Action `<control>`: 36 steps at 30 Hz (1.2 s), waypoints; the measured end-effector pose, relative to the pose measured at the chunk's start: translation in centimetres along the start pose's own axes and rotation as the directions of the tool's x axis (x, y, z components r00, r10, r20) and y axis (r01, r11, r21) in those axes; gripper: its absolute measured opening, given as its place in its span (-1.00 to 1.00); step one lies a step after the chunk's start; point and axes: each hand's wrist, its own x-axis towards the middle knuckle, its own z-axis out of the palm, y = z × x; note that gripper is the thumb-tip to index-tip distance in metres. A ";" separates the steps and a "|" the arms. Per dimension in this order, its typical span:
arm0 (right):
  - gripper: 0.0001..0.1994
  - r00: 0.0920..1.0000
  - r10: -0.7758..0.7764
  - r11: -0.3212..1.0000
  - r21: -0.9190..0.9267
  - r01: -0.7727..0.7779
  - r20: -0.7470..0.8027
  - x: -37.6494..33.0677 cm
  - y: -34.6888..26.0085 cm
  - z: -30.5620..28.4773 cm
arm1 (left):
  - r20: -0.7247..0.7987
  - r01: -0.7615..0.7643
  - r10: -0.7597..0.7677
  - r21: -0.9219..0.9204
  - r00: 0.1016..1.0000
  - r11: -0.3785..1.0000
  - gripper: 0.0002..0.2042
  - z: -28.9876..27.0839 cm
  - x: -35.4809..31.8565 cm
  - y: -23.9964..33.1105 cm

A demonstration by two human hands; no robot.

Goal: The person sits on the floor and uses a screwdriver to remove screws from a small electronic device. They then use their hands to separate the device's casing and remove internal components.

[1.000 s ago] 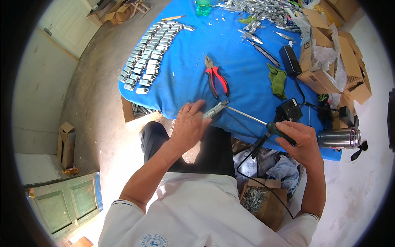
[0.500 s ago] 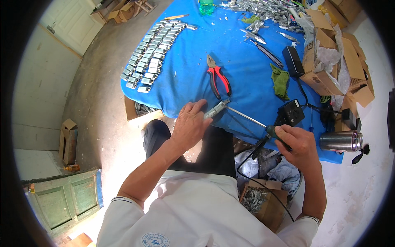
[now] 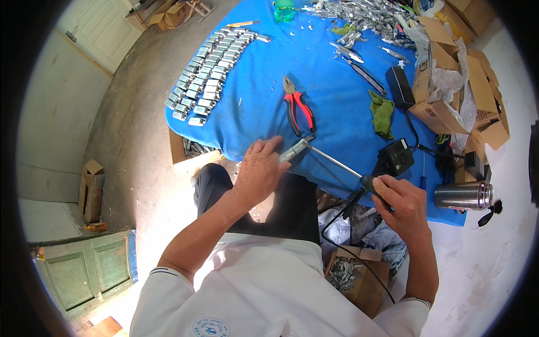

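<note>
Near the front edge of the blue-covered table, my left hand (image 3: 260, 171) grips a small, slim grey metal part (image 3: 293, 150) between thumb and fingers. My right hand (image 3: 401, 202) is wrapped round the dark green handle of a screwdriver (image 3: 336, 160). Its long, thin shaft slants to the left, and the tip meets the far end of the grey part; the exact contact is too small to make out. Just beyond that part lie pliers (image 3: 299, 112) with red and black handles, their jaws pointing away from me.
Rows of small metal pieces (image 3: 205, 84) cover the table's left side. A heap of grey parts (image 3: 365, 14) lies at the far right. To the right are a green cloth (image 3: 382, 114), a black power box (image 3: 396, 156) with cables, a steel flask (image 3: 460, 195) and open cartons (image 3: 438, 112).
My right hand and the screwdriver handle have shifted slightly left. Both hands keep their hold, and the tip stays at the grey part's end.
</note>
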 end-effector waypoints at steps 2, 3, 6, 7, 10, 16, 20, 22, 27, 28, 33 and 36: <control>-0.67 0.999 -0.042 0.998 -0.048 0.042 0.004 0.4 -0.1 -0.4 | -0.010 -0.004 0.004 0.010 1.000 1.000 -0.71 0.1 0.0 0.1; -0.67 0.998 -0.063 0.995 -0.075 0.063 0.007 0.7 -0.2 -0.7 | -0.007 0.000 0.000 0.008 1.000 1.000 -0.71 0.1 0.0 0.2; -0.66 0.996 -0.079 0.990 -0.111 0.082 0.032 1.1 -0.6 -1.2 | -0.008 0.002 -0.002 0.002 1.000 1.000 -0.71 0.1 -0.1 0.3; -0.66 0.996 -0.086 0.988 -0.126 0.089 0.030 1.2 -0.7 -1.3 | -0.015 -0.004 0.004 0.000 1.000 1.000 -0.70 0.2 -0.1 0.2; -0.66 0.994 -0.107 0.982 -0.155 0.111 0.030 1.6 -0.6 -1.3 | -0.016 -0.009 0.009 -0.009 1.000 1.000 -0.70 0.2 -0.1 0.2; -0.66 0.994 -0.101 0.987 -0.119 0.104 0.033 1.2 -0.1 -1.0 | -0.009 -0.002 0.002 -0.006 1.000 1.000 -0.70 0.2 -0.1 0.1; -0.66 0.998 -0.060 0.998 -0.004 0.060 0.016 0.9 0.2 -0.4 | -0.003 0.006 -0.006 0.002 1.000 1.000 -0.69 0.2 0.0 0.1; -0.66 0.999 -0.032 0.997 0.064 0.031 0.008 0.7 0.6 0.2 | 0.007 0.012 -0.012 0.002 1.000 1.000 -0.69 0.2 -0.1 0.0; -0.66 1.000 0.021 0.993 0.117 -0.022 0.015 0.0 0.9 0.9 | 0.032 0.016 -0.016 -0.006 0.999 1.000 -0.69 0.0 0.0 0.1; -0.66 1.000 0.020 0.993 0.120 -0.022 0.018 -0.1 1.0 1.0 | 0.037 0.018 -0.018 -0.001 0.999 1.000 -0.69 0.0 0.0 0.2; -0.66 0.999 0.032 0.979 0.202 -0.033 0.007 -0.6 1.5 1.4 | 0.051 0.019 -0.019 0.017 0.999 1.000 -0.69 -0.1 0.1 0.4; -0.65 0.998 0.056 0.967 0.248 -0.059 0.021 -0.9 2.0 1.7 | 0.064 0.028 -0.029 0.016 0.998 0.999 -0.70 -0.2 0.2 0.5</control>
